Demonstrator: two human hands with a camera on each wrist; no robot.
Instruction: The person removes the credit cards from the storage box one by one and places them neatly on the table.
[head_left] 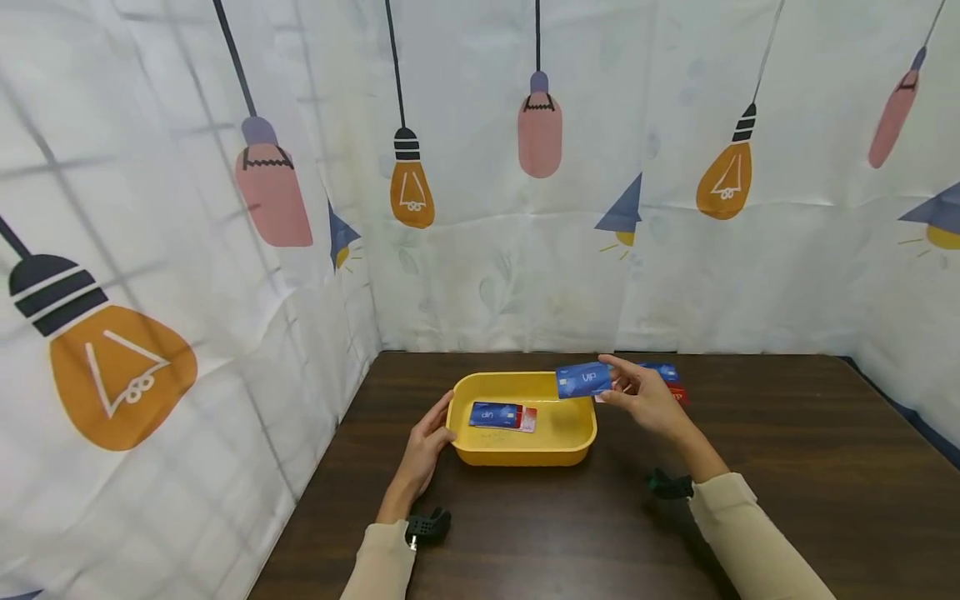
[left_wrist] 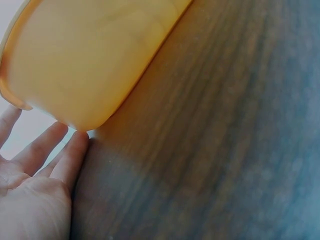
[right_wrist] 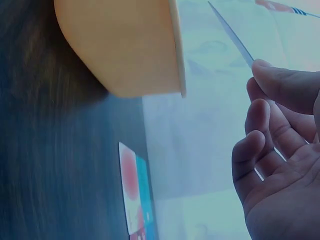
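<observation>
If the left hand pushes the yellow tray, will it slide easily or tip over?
The yellow tray looks like thin plastic and holds only a few cards, so it is probably light. It sits low and wide on the smooth table, so the left hand would likely slide it, not tip it.

A makeshift recording booth: lightbulb-print curtains (head_left: pixel 480 208) wall in 3 sides of a dark wooden table (head_left: pixel 787 467).

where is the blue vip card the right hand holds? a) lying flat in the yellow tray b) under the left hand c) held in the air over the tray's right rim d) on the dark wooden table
c: the right hand pinches the blue VIP card in the air above the right rim of the yellow plastic tray.
</observation>
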